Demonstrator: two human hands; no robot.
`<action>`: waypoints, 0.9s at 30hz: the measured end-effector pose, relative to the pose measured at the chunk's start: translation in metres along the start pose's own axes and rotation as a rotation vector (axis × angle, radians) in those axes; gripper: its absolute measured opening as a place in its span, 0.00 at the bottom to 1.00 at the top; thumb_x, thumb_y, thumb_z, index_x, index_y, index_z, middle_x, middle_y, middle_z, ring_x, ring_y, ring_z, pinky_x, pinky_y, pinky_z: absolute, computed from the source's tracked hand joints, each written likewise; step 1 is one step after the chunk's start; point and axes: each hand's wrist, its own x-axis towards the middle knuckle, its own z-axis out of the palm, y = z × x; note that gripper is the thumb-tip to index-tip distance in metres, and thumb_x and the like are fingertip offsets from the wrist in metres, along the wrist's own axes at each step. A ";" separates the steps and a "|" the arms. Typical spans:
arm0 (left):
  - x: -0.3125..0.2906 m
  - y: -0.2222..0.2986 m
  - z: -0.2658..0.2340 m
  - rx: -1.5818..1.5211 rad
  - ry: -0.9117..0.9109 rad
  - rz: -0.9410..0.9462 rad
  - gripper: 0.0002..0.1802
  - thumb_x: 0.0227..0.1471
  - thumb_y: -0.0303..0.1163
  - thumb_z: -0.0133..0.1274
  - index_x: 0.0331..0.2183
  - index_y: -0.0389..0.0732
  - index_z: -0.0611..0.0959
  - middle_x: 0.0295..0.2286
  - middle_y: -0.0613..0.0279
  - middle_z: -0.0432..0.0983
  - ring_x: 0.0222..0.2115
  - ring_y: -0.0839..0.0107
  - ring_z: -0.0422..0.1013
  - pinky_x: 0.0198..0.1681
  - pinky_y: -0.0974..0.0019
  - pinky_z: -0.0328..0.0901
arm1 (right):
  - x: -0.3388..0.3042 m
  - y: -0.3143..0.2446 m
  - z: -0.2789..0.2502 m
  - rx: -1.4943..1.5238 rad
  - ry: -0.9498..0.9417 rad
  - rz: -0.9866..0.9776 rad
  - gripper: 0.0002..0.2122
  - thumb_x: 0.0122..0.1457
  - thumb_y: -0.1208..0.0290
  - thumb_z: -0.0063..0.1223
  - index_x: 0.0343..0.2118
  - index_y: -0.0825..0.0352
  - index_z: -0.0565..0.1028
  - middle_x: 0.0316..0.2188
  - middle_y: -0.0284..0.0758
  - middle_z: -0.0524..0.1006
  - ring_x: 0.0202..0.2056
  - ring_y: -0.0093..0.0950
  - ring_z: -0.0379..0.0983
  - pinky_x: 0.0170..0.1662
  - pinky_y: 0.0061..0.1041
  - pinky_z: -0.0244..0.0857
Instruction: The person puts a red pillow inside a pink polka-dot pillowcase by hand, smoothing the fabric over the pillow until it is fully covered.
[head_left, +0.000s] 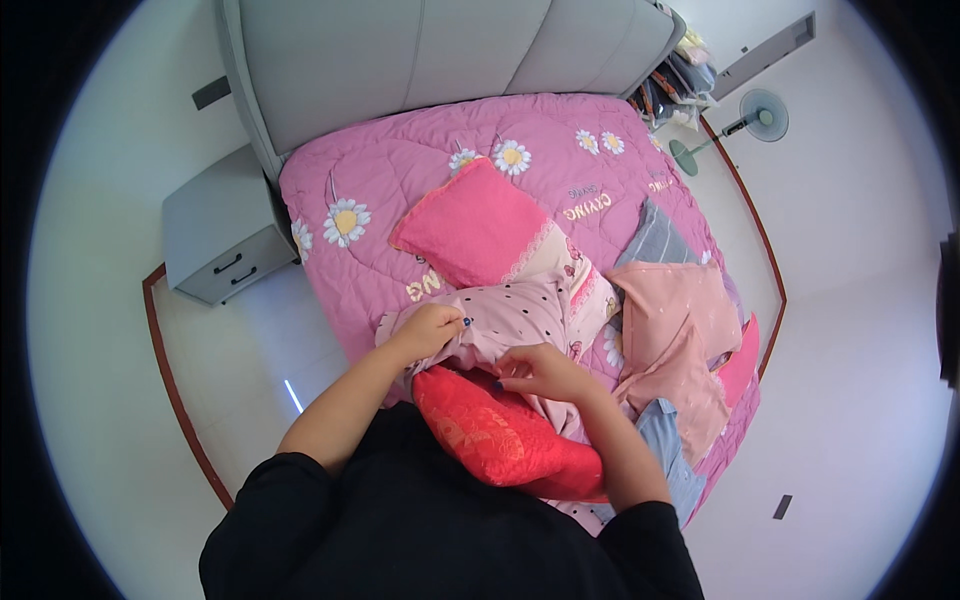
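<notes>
A pale pink pillowcase with black dots lies bunched at the bed's near side, its near edge against a red patterned pillow. The pillow rests close to my body; its far end goes under the dotted cloth. My left hand is closed, pinching the pillowcase at its left part. Above the pillow's top my right hand has its fingers curled in on the pillowcase edge; the fingertips are partly hidden. Just beyond lies a bright pink pillow with a lace-patterned pale end.
The bed carries a purple-pink quilt with daisies. To the right lie a peach garment, grey cloth and blue cloth. A grey headboard, nightstand, fan and stacked bags surround it.
</notes>
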 end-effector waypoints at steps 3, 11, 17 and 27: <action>0.000 -0.007 0.004 -0.426 -0.009 -0.316 0.13 0.52 0.30 0.45 0.20 0.35 0.74 0.15 0.73 0.64 0.17 0.83 0.58 0.20 0.73 0.55 | 0.012 0.010 0.018 -0.507 0.460 -0.094 0.17 0.41 0.63 0.60 0.32 0.68 0.71 0.30 0.38 0.74 0.32 0.34 0.71 0.34 0.29 0.65; 0.002 -0.009 0.006 -0.546 0.003 -0.293 0.08 0.50 0.29 0.47 0.28 0.34 0.77 0.19 0.69 0.70 0.20 0.82 0.65 0.24 0.77 0.60 | 0.027 0.038 0.024 -0.502 0.767 -0.176 0.09 0.47 0.71 0.52 0.30 0.70 0.73 0.26 0.45 0.74 0.30 0.44 0.71 0.33 0.33 0.64; -0.008 0.056 -0.013 0.282 0.091 0.289 0.17 0.37 0.32 0.58 0.34 0.40 0.76 0.31 0.61 0.70 0.33 0.67 0.67 0.38 0.66 0.62 | 0.016 0.053 0.012 -0.196 0.947 -0.162 0.08 0.51 0.76 0.47 0.34 0.71 0.73 0.26 0.43 0.74 0.27 0.37 0.72 0.33 0.28 0.65; -0.008 0.068 -0.008 0.685 0.072 0.647 0.12 0.31 0.32 0.59 0.26 0.43 0.77 0.33 0.64 0.70 0.36 0.66 0.66 0.40 0.62 0.61 | 0.002 0.040 0.007 0.115 0.767 -0.101 0.06 0.54 0.74 0.45 0.28 0.72 0.69 0.19 0.37 0.68 0.23 0.22 0.64 0.29 0.21 0.60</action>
